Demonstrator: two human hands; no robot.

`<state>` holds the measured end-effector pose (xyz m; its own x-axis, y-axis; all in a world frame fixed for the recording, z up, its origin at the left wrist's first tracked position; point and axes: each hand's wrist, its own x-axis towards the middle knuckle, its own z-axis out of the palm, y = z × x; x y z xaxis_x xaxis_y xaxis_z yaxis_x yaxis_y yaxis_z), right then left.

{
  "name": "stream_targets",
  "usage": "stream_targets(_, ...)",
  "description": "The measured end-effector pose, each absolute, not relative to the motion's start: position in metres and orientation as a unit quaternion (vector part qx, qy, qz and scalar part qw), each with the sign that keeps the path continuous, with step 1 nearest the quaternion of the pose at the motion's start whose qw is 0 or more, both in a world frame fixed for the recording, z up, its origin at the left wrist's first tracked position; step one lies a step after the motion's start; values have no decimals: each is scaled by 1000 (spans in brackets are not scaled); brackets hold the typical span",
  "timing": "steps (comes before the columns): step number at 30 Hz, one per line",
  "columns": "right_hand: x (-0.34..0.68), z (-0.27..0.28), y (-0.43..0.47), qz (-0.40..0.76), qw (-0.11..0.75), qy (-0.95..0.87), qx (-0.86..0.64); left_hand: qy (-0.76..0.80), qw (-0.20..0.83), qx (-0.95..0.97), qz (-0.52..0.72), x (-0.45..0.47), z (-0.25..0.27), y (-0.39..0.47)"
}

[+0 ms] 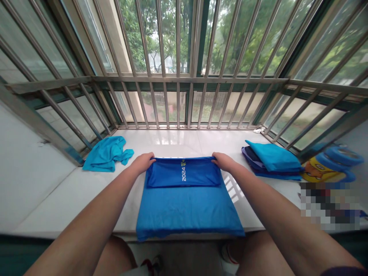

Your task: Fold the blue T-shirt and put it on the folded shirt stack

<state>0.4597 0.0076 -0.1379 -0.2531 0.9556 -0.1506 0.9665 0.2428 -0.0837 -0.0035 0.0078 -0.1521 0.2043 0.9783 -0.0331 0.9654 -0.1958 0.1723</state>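
Observation:
A blue shirt (pixel 189 211) lies on the white ledge in front of me, its lower edge hanging slightly over the front. Its far part is folded over towards me, showing a darker blue panel (pixel 166 174) printed with "2024" and a small yellow mark. My left hand (pixel 144 161) pinches the far left corner of the fold. At the far right corner, my right hand (pixel 222 161) grips the same edge, so the fabric is stretched between both hands. To the left lies a crumpled turquoise cloth (pixel 105 155), apart from my left hand.
A stack of folded blue and purple clothes (pixel 273 159) sits right on the ledge (pixel 184 138). Beyond it stand a yellow and blue jug (pixel 327 165) and a pixelated patch. Metal window bars (pixel 189 79) enclose the ledge at the back and sides. My knees are below its front edge.

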Motion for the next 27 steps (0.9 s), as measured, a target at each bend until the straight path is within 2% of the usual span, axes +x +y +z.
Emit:
stream_targets(6,467,-103,-7,-41,-20,777,628,626,40,774,89,0,-116,-10)
stream_targets(10,477,-89,-36,-19,-53,793,607,559,-11,816,145,-7,-115,-59)
stream_targets(15,503,-121,-116,23,-106,888,446,444,-40,872,203,-25,-164,-154)
stream_targets(19,516,-165,-187,8,-88,918,386,414,-35,887,204,-32,-218,-224)
stream_targets(23,513,-182,-222,-10,-105,900,424,462,6,858,223,-29,-239,-259)
stream_targets(27,485,-181,-222,5,-122,829,545,531,39,798,280,-15,-236,-251)
